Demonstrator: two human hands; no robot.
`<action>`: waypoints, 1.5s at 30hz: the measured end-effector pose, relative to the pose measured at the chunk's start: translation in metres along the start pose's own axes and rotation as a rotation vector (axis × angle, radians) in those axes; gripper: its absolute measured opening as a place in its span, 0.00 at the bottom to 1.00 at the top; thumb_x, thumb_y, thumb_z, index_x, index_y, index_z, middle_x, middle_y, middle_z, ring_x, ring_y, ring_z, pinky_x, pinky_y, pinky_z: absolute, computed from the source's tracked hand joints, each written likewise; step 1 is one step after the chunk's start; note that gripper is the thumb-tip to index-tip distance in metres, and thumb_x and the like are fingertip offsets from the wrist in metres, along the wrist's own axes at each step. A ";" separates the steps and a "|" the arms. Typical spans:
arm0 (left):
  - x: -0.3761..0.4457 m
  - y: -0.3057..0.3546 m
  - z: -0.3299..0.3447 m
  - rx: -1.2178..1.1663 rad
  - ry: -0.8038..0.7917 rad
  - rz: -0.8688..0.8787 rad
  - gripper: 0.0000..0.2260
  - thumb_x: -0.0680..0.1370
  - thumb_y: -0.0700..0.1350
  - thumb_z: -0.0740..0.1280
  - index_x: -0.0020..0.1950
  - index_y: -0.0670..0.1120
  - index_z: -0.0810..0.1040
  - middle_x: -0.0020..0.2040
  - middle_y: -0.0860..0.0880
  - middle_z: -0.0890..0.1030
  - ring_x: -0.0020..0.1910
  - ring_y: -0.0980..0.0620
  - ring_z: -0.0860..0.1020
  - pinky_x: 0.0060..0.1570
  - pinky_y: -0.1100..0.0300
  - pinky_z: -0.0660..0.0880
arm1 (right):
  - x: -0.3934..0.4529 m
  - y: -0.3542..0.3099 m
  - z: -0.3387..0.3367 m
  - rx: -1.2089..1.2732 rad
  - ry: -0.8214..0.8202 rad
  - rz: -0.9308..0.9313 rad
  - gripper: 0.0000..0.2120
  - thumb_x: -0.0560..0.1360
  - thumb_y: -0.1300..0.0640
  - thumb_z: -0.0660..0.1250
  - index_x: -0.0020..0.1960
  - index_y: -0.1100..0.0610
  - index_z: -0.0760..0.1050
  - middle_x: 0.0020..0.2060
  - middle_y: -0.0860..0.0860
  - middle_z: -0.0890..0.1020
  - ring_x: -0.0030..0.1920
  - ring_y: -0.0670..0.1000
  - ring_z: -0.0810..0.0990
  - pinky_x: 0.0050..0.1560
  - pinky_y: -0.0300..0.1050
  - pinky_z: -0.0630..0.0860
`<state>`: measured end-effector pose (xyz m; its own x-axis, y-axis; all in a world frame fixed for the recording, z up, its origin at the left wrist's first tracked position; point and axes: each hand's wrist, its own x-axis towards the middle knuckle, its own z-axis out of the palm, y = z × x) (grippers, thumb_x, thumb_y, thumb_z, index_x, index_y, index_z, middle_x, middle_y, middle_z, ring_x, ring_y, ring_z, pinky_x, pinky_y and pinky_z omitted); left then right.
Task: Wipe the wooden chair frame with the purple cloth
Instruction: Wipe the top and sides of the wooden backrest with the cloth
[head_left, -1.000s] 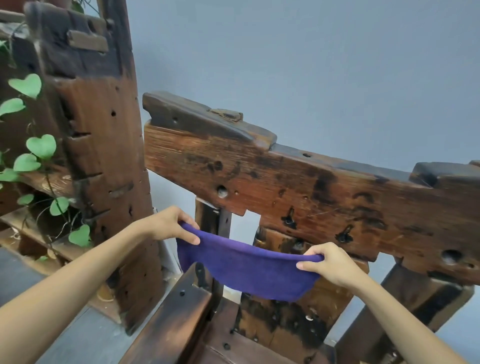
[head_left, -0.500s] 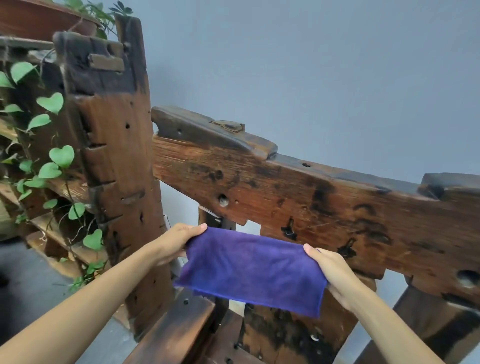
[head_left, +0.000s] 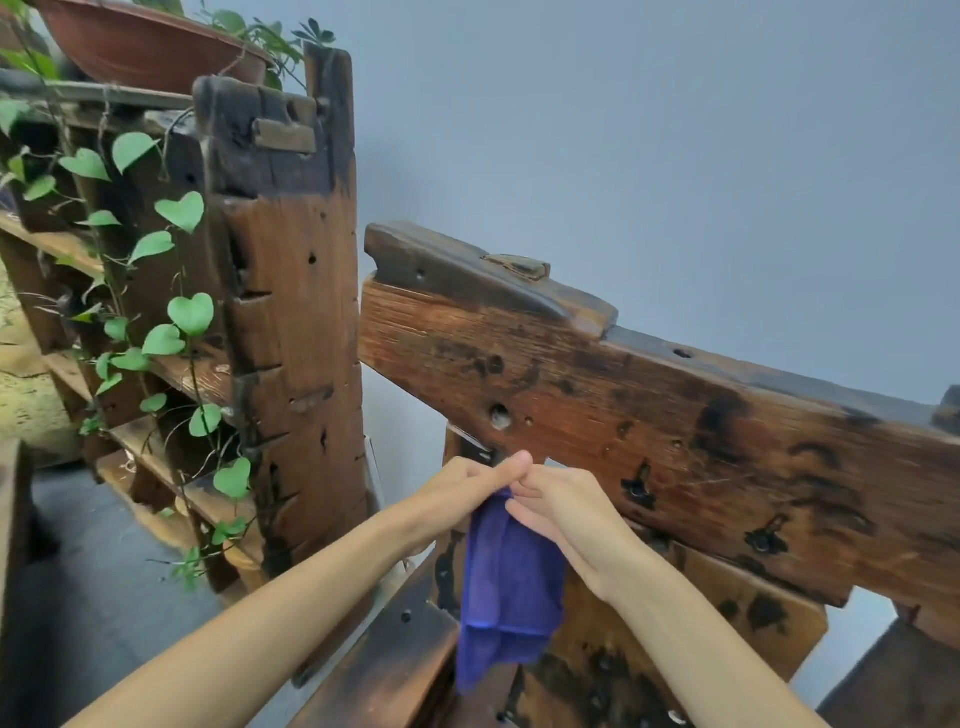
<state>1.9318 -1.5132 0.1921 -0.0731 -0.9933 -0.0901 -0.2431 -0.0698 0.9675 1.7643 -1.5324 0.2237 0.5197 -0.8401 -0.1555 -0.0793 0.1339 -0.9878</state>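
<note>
The purple cloth (head_left: 511, 587) hangs folded in half, its top pinched between both hands. My left hand (head_left: 470, 493) and my right hand (head_left: 558, 512) meet fingertip to fingertip at the cloth's upper edge. They are just below the wide, dark-stained back rail of the wooden chair frame (head_left: 649, 415). The cloth dangles in front of an upright slat and over the chair's dark armrest (head_left: 395, 670), apart from the back rail.
A tall rough wooden post (head_left: 291, 322) of a plant shelf stands left of the chair, with a heart-leaved vine (head_left: 182, 312) trailing down it. A brown pot (head_left: 140, 47) sits on top. Grey wall lies behind, grey floor at the lower left.
My hands came together from a wide spread, folding the cloth so it hangs down narrow. The view shifted right and down, bringing more of the plant shelf into sight.
</note>
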 end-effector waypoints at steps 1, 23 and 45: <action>-0.001 -0.003 -0.012 0.002 -0.009 0.025 0.32 0.73 0.71 0.67 0.52 0.42 0.85 0.45 0.43 0.84 0.44 0.50 0.79 0.46 0.55 0.70 | 0.003 -0.002 0.006 0.006 -0.026 -0.040 0.12 0.81 0.63 0.65 0.56 0.54 0.85 0.52 0.50 0.88 0.56 0.44 0.86 0.53 0.36 0.82; 0.103 0.101 -0.264 0.479 0.098 0.697 0.11 0.72 0.44 0.66 0.49 0.52 0.87 0.42 0.56 0.87 0.43 0.61 0.82 0.44 0.58 0.80 | 0.131 -0.142 0.067 -1.133 0.906 -0.566 0.09 0.77 0.50 0.72 0.55 0.42 0.86 0.44 0.42 0.78 0.49 0.49 0.80 0.51 0.48 0.77; 0.239 -0.009 -0.365 -0.261 -0.134 -0.060 0.39 0.78 0.71 0.37 0.69 0.52 0.76 0.65 0.46 0.82 0.67 0.44 0.77 0.72 0.41 0.67 | 0.340 -0.051 0.152 -1.729 0.378 -1.065 0.30 0.66 0.55 0.80 0.68 0.53 0.81 0.71 0.54 0.76 0.64 0.58 0.82 0.68 0.58 0.74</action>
<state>2.2697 -1.7833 0.2483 -0.1976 -0.9668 -0.1623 0.0048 -0.1666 0.9860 2.0741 -1.7450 0.2217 0.7485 -0.3105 0.5859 -0.5932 -0.7085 0.3823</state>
